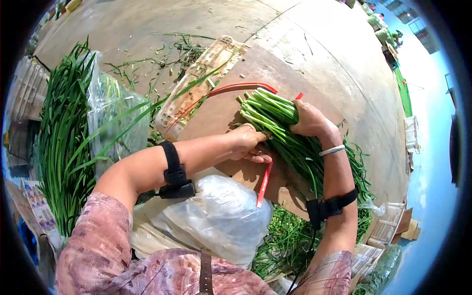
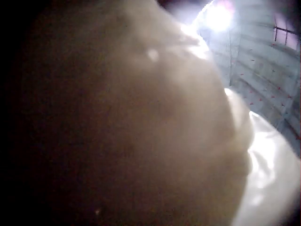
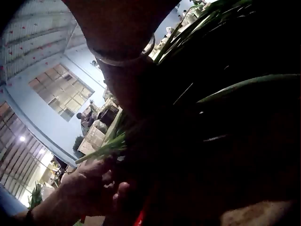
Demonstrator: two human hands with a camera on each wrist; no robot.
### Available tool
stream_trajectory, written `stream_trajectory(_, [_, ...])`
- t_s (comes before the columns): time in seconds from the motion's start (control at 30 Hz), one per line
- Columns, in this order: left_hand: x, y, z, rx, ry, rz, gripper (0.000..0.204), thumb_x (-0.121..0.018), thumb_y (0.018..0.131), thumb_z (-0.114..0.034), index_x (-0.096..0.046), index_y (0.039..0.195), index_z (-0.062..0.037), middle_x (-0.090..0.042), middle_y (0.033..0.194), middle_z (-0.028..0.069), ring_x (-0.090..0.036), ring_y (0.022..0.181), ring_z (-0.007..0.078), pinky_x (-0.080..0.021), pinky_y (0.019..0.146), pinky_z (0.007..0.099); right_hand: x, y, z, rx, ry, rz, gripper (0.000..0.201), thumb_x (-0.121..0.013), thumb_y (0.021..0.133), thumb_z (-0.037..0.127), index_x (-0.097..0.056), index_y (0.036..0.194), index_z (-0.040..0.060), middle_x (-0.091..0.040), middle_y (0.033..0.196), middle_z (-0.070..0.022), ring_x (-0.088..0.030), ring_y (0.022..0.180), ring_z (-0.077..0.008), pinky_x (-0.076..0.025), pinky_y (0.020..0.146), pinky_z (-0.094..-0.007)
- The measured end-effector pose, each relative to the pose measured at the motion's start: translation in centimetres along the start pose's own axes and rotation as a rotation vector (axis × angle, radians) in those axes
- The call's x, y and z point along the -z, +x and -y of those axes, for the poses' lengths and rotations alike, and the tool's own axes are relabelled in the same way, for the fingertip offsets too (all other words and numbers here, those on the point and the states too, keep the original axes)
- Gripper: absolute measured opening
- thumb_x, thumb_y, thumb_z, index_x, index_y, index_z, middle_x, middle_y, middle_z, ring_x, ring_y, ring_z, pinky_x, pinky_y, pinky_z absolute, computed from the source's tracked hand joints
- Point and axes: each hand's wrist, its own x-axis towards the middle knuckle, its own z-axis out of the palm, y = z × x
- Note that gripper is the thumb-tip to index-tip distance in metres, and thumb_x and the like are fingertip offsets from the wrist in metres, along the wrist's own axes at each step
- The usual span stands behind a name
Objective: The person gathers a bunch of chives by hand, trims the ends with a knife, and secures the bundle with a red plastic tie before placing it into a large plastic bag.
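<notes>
A bundle of long green chives [image 1: 269,112] lies slantwise over a brown board [image 1: 290,73], pale cut stalk ends toward the far side. My right hand [image 1: 310,119] grips the bundle from the right, thumb and fingers round the stalks. A red strip end [image 1: 299,96] sticks up beside that hand. On the bundle's left side, my left hand [image 1: 247,141] has its fingers bent at the stalks and holds a red strip [image 1: 264,184] that hangs from the fingertips. In the right wrist view, the left hand [image 3: 91,188] is close beside the dark leaves. Skin blurs most of the left wrist view.
Another red strip [image 1: 241,86] lies across the board's far left part, near a dirty plastic crate [image 1: 196,78]. Tall chives [image 1: 64,132] stand at the left beside a clear plastic bag [image 1: 123,118]. A filled whitish plastic bag [image 1: 221,211] sits before my body, with loose greens [image 1: 285,236] alongside.
</notes>
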Motion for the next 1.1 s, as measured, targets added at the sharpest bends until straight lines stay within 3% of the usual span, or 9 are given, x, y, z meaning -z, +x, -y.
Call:
stream_trajectory(0.23, [0.2,-0.1,-0.1,0.025,0.029,-0.013,0.032,-0.048,0.095,-0.030,-0.055,0.106,-0.0011,-0.065,0.086,0.0182,-0.068,0.070,0.0244,-0.055,0.052,0.0284,1.5,-0.7,-0.5,0.067,0.149,0.060,0.100,-0.077,0.060,0.027,-0.025,0.140,-0.0048,-0.041,0.136,-0.0280,-0.040,0.128,-0.0321,-0.032,0.106,-0.0324])
stream_trajectory(0.37, [0.2,-0.2,-0.2,-0.003,0.081,0.012,0.025,-0.045,0.096,-0.021,-0.056,0.111,-0.0043,-0.066,0.092,0.0153,-0.068,0.074,0.0231,-0.056,0.056,0.0281,0.6,-1.3,-2.1,0.131,0.273,0.008,0.094,-0.066,0.074,0.052,-0.030,0.138,-0.0057,-0.040,0.137,-0.0268,-0.037,0.130,-0.0340,-0.029,0.109,-0.0375])
stream_trajectory(0.4, [0.1,0.0,-0.1,-0.017,0.084,0.030,0.024,-0.046,0.095,-0.019,-0.056,0.111,-0.0048,-0.066,0.092,0.0142,-0.068,0.074,0.0228,-0.056,0.056,0.0289,-0.2,-1.4,-2.5,0.188,0.262,-0.049,0.083,-0.053,0.083,0.055,-0.034,0.136,-0.0057,-0.043,0.133,-0.0287,-0.039,0.128,-0.0363,-0.032,0.106,-0.0401])
stream_trajectory(0.57, [-0.6,0.6,0.1,-0.070,0.122,0.022,0.024,-0.050,0.091,-0.019,-0.055,0.111,-0.0061,-0.065,0.094,0.0116,-0.068,0.076,0.0215,-0.056,0.059,0.0300,-2.7,-3.0,1.3,0.037,0.175,-0.266,0.060,-0.046,0.090,0.042,-0.039,0.132,-0.0013,-0.053,0.120,-0.0268,-0.049,0.113,-0.0393,-0.039,0.095,-0.0438])
stream_trajectory(0.67, [-1.5,0.6,-0.3,-0.123,0.103,0.005,0.024,-0.047,0.091,-0.025,-0.059,0.099,-0.0060,-0.064,0.081,0.0134,-0.066,0.057,0.0219,-0.053,0.042,0.0290,-7.7,-1.5,-0.8,0.044,-0.017,-0.522,0.060,-0.053,0.088,0.028,-0.032,0.140,0.0072,-0.054,0.120,-0.0223,-0.052,0.108,-0.0373,-0.041,0.092,-0.0440])
stream_trajectory(0.8, [-1.6,-0.3,-0.9,-0.168,0.096,-0.239,0.025,-0.053,0.086,-0.024,-0.060,0.097,-0.0025,-0.063,0.073,0.0177,-0.061,0.045,0.0250,-0.048,0.032,0.0310,-6.3,-0.4,-2.4,0.047,0.003,-0.362,0.059,-0.048,0.092,0.027,-0.026,0.143,0.0110,-0.049,0.122,-0.0257,-0.048,0.109,-0.0420,-0.038,0.093,-0.0479])
stream_trajectory(0.97, [-1.9,2.1,-0.7,-0.184,0.793,-0.205,0.022,-0.059,0.079,-0.015,-0.064,0.095,-0.0005,-0.064,0.076,0.0195,-0.063,0.051,0.0287,-0.051,0.038,0.0361,-2.6,-2.0,0.3,-0.048,-0.018,-0.202,0.060,-0.042,0.095,0.035,-0.022,0.145,0.0087,-0.033,0.141,-0.0271,-0.031,0.129,-0.0429,-0.027,0.106,-0.0453])
stream_trajectory(1.0, [-2.0,0.6,-1.2,-0.339,1.093,-0.236,0.021,-0.061,0.075,-0.013,-0.066,0.091,-0.0005,-0.064,0.076,0.0202,-0.064,0.055,0.0300,-0.052,0.042,0.0385,-2.6,-1.3,0.1,-0.215,-0.133,-0.216,0.063,-0.043,0.095,0.037,-0.021,0.145,0.0057,-0.029,0.141,-0.0297,-0.029,0.131,-0.0419,-0.025,0.107,-0.0457])
stream_trajectory(1.1, [-4.8,-8.4,-2.3,-0.601,1.592,-0.432,0.015,-0.065,0.069,-0.013,-0.069,0.076,-0.0008,-0.066,0.076,0.0212,-0.067,0.067,0.0313,-0.053,0.054,0.0433,-1.8,-0.9,0.0,-0.191,-0.295,-0.477,0.056,-0.046,0.094,0.032,-0.029,0.141,0.0042,-0.042,0.133,-0.0291,-0.045,0.119,-0.0434,-0.038,0.096,-0.0495])
